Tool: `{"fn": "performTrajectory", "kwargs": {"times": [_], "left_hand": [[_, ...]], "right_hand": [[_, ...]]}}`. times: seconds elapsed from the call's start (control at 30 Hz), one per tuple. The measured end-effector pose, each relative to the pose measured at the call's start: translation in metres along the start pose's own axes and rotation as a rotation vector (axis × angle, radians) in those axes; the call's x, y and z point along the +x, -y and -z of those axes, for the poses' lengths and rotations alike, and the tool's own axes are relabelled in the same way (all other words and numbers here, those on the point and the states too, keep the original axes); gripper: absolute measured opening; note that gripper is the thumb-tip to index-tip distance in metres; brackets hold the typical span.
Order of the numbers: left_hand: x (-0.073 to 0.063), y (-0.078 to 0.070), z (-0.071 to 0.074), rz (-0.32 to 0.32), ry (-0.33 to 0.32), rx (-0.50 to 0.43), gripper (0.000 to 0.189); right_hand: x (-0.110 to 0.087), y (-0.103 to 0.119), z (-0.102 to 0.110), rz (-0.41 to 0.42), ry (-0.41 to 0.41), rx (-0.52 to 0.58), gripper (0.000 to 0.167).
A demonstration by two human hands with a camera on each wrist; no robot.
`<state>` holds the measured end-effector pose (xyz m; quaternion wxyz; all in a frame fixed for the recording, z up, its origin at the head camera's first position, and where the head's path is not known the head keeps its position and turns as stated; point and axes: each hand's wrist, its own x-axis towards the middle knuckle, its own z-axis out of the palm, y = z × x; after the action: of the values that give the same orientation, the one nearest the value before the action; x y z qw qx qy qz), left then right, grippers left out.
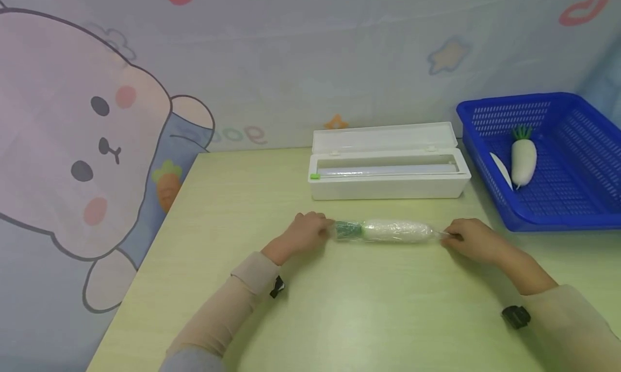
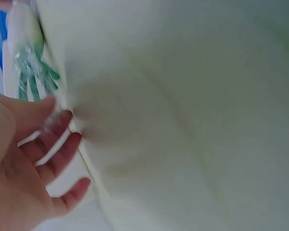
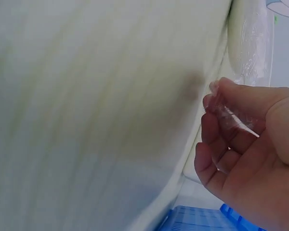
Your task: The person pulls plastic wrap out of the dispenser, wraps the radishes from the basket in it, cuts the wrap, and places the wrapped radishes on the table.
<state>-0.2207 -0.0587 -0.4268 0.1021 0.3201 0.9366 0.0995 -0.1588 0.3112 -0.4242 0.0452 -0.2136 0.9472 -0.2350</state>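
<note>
A white radish with green leaf stubs lies wrapped in clear plastic film, sideways between both hands. My left hand pinches the film at the leafy end; in the left wrist view the thumb and forefinger meet on it beside the green stubs. At the tapered end, my right hand pinches the other tail of film. Seen from the right wrist, the gathered film runs from the fingertips into the palm, with the remaining fingers curled.
Behind the radish stands a white film dispenser box, lid raised, a roll inside and a green slider at its left. A blue basket at the right holds another white radish and a white knife-like blade. A printed cloth hangs behind.
</note>
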Motion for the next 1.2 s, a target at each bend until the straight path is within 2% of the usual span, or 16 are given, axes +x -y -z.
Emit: {"fn": "performTrajectory", "kwargs": {"times": [0.17, 0.27, 0.37, 0.47, 0.53, 0.6, 0.73, 0.9, 0.97, 1.07, 1.2], "left_hand": [[0.004, 0.019, 0.009, 0.02, 0.005, -0.4, 0.028], [0.003, 0.029, 0.016, 0.058, -0.018, -0.608, 0.029], [0.002, 0.035, 0.024, 0.1, -0.056, -0.755, 0.029], [0.001, 0.039, 0.03, 0.13, -0.09, -0.91, 0.028], [0.001, 0.039, 0.033, 0.144, -0.097, -1.007, 0.029], [0.002, 0.039, 0.035, 0.15, -0.092, -1.08, 0.032], [0.005, 0.038, 0.037, 0.131, -0.062, -1.143, 0.034], [0.015, 0.034, 0.034, 0.051, 0.027, -1.165, 0.028], [0.018, 0.03, 0.033, 0.018, 0.069, -1.146, 0.026], [0.021, 0.022, 0.032, -0.02, 0.117, -1.063, 0.021], [0.024, 0.012, 0.031, -0.042, 0.193, -0.933, 0.019]], "right_hand": [[-0.005, 0.003, 0.003, -0.018, -0.051, 0.033, 0.011], [-0.012, 0.011, 0.006, 0.028, -0.158, 0.021, 0.009], [-0.019, 0.027, 0.006, 0.197, -0.376, -0.046, 0.016], [-0.022, 0.05, 0.006, 0.439, -0.603, -0.114, 0.034], [-0.021, 0.07, 0.005, 0.603, -0.696, -0.141, 0.045], [-0.021, 0.091, 0.003, 0.738, -0.733, -0.171, 0.042], [-0.023, 0.129, -0.012, 0.943, -0.698, -0.225, 0.036], [-0.03, 0.159, -0.034, 1.08, -0.513, -0.315, 0.038], [-0.032, 0.167, -0.042, 1.107, -0.441, -0.339, 0.038], [-0.033, 0.176, -0.053, 1.138, -0.357, -0.356, 0.035], [-0.031, 0.183, -0.067, 1.193, -0.331, -0.387, 0.029]]}}
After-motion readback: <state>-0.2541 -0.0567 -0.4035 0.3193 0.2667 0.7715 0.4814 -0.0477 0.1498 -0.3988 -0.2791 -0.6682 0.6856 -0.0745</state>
